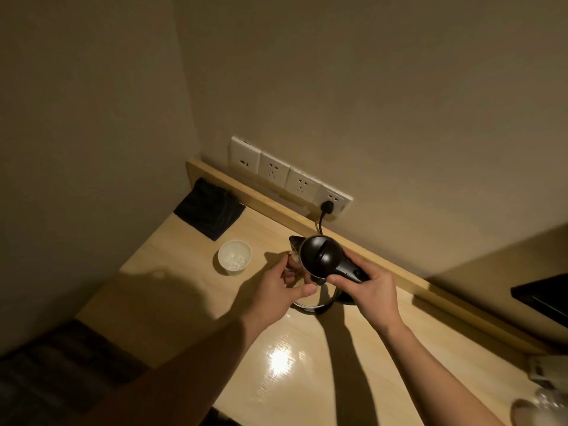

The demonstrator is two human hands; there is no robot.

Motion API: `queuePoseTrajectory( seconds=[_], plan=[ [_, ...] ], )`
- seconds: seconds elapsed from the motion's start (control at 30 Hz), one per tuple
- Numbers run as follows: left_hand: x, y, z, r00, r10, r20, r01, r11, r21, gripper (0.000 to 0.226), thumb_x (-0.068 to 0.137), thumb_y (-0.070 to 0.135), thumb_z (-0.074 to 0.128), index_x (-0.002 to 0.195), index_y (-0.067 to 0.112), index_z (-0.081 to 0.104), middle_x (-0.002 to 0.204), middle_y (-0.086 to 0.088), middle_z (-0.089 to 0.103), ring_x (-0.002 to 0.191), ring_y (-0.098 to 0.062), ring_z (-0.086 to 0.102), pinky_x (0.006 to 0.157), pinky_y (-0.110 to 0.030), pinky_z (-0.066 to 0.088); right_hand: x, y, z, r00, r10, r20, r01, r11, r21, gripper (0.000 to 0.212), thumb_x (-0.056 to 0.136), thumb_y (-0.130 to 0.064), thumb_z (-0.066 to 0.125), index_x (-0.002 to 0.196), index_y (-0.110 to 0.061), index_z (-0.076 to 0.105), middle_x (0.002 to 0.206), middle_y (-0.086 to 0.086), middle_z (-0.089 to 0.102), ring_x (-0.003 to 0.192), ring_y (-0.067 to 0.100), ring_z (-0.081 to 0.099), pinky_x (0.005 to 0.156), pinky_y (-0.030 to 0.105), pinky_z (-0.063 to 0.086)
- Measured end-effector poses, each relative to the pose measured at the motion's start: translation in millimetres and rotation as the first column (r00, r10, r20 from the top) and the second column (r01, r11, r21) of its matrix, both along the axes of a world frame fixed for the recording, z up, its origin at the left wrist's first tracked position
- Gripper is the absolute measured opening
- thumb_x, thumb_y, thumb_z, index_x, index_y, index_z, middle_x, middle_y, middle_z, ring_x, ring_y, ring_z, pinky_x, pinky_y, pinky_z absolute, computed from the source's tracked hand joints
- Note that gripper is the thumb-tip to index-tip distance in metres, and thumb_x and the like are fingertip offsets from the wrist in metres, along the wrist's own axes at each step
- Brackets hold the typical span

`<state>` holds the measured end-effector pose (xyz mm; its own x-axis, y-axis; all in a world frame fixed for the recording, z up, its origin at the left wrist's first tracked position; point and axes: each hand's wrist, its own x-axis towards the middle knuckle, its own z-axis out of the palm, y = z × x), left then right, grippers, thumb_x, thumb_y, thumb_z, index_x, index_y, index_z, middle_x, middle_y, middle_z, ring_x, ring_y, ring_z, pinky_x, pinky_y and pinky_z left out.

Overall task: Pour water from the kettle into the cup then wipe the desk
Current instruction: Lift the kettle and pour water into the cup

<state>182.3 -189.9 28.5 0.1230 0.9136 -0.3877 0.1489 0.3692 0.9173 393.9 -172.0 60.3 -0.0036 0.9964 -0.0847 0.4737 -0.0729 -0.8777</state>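
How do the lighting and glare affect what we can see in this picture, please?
Head view: dim, warm light; bright glare on the desk near the arms; both arms cast long shadows; the cloth is nearly featureless; wide-angle bending at the edges.

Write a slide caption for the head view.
Both hands hold the electric kettle on the wooden desk, beside a white cup.

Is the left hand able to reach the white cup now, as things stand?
Probably yes. The left hand rests on the kettle body, and the cup stands just beyond it on bare desk, with nothing between. It must let go of the kettle first.
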Motion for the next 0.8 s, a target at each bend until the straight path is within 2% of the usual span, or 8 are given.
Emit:
queuePoseTrajectory(
  seconds=[0.07,0.17,0.23,0.33,0.43,0.5,0.63,0.8],
  plan=[
    [6.2,0.0,-5.4,1.0,-0.001,0.0,0.001,1.0,-0.016,0.051,0.085,0.02,0.084,0.13,0.026,0.062,0.112,0.017,0.071,0.099,0.016,0.063,0.076,-0.004,0.049,7.2,-0.7,-5.4,1.0,0.001,-0.01,-0.001,1.0,0.004,0.074,0.065,-0.04,0.091,0.133,-0.023,0.071,0.117,-0.012,0.077,0.108,-0.003,0.069,0.09,0.01,0.052],
    [12.9,-1.4,-13.7,1.0,0.001,-0.023,-0.002,0.999,-0.041,0.048,0.08,0.032,0.087,0.12,0.044,0.064,0.115,0.017,0.074,0.115,0.003,0.066,0.103,-0.035,0.055,17.4,-1.3,-14.7,1.0,-0.015,-0.016,0.015,1.0,-0.011,0.075,0.063,-0.04,0.092,0.133,-0.022,0.071,0.118,-0.011,0.077,0.108,-0.007,0.067,0.089,0.006,0.049],
    [16.6,-1.1,-14.6,1.0,-0.003,-0.027,0.002,0.999,-0.035,0.046,0.08,0.032,0.087,0.118,0.044,0.065,0.115,0.015,0.075,0.117,0.0,0.066,0.107,-0.044,0.053,22.5,0.0,-20.4,0.999,-0.025,-0.02,0.025,1.0,-0.017,0.076,0.062,-0.04,0.093,0.133,-0.022,0.071,0.119,-0.01,0.076,0.109,-0.006,0.067,0.091,0.007,0.049],
    [21.4,0.4,-18.3,1.0,0.004,-0.023,-0.005,0.999,-0.036,0.042,0.079,0.029,0.087,0.115,0.035,0.066,0.111,0.009,0.076,0.115,-0.004,0.068,0.108,-0.047,0.053,28.5,2.6,-26.5,0.999,-0.029,-0.027,0.028,0.999,-0.023,0.074,0.063,-0.037,0.094,0.131,-0.022,0.072,0.117,-0.011,0.076,0.108,-0.008,0.067,0.089,0.006,0.048],
    [25.6,-0.9,-21.3,0.999,0.001,-0.054,-0.003,0.999,-0.032,0.042,0.073,0.045,0.087,0.109,0.038,0.066,0.11,0.013,0.076,0.113,-0.002,0.068,0.106,-0.049,0.054,34.2,2.5,-31.5,0.999,-0.033,-0.043,0.032,0.999,-0.038,0.07,0.065,-0.028,0.095,0.131,-0.023,0.071,0.115,-0.011,0.076,0.105,-0.013,0.066,0.086,0.004,0.048],
    [29.1,-2.4,-24.1,0.997,0.005,-0.073,-0.006,1.0,-0.016,0.045,0.07,0.049,0.086,0.109,0.039,0.065,0.109,0.016,0.075,0.112,-0.001,0.068,0.105,-0.048,0.054,37.3,1.4,-33.7,0.998,-0.029,-0.053,0.027,0.999,-0.044,0.072,0.064,-0.03,0.095,0.132,-0.025,0.07,0.116,-0.013,0.075,0.107,-0.012,0.065,0.088,0.004,0.048],
    [36.0,-3.0,-30.4,0.993,0.037,-0.108,-0.036,0.999,0.007,0.05,0.066,0.048,0.088,0.108,0.036,0.064,0.108,0.013,0.074,0.112,-0.004,0.068,0.101,-0.047,0.057,44.6,-0.4,-35.5,0.999,-0.013,-0.05,0.01,0.999,-0.053,0.073,0.061,-0.038,0.092,0.129,-0.036,0.065,0.116,-0.021,0.071,0.107,-0.015,0.063,0.087,0.004,0.048],
    [38.5,-1.1,-28.1,0.99,0.017,-0.142,-0.015,1.0,0.015,0.048,0.075,0.031,0.09,0.113,0.029,0.061,0.116,0.01,0.069,0.113,-0.005,0.065,0.103,-0.043,0.056,49.1,0.4,-32.6,0.999,0.029,0.043,-0.025,0.997,-0.071,0.079,0.063,-0.05,0.089,0.136,-0.036,0.063,0.119,-0.019,0.071,0.11,-0.008,0.064,0.094,0.019,0.053]
  ],
)
